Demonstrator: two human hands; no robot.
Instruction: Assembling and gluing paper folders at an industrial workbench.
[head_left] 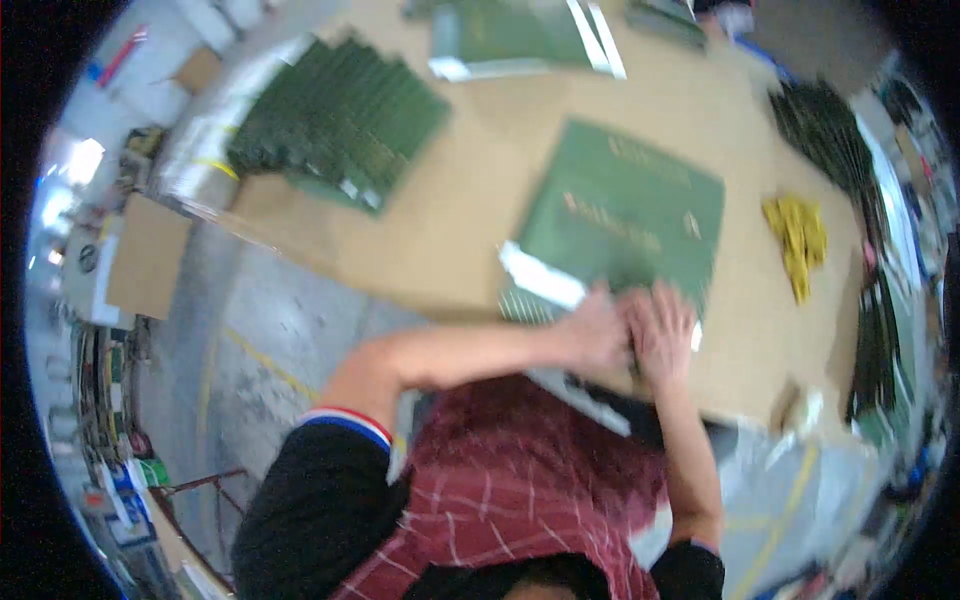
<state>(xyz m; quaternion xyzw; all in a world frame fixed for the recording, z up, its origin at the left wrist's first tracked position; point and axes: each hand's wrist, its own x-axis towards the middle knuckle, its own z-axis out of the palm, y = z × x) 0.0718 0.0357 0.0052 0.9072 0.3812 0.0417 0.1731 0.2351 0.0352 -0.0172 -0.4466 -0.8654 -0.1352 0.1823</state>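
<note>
A flat green cover-like piece (610,200) with gold print lies on the tan table in front of me, slightly turned. A white strip (540,275) runs along part of its near edge, with a striped patch below it. My left hand (592,332) presses at that near edge; it is smeared by motion, and its fingers cannot be made out. Close beside it, my right hand (660,325) rests on the near right part of the green piece with its fingers stretched out. Whether anything small lies under the hands is hidden.
A fanned stack of green pieces (340,120) lies at the far left. More green pieces with white edges (520,40) are at the back. A yellow cloth or glove (798,240) lies to the right, near dark green stacks (825,135) along the table's right edge.
</note>
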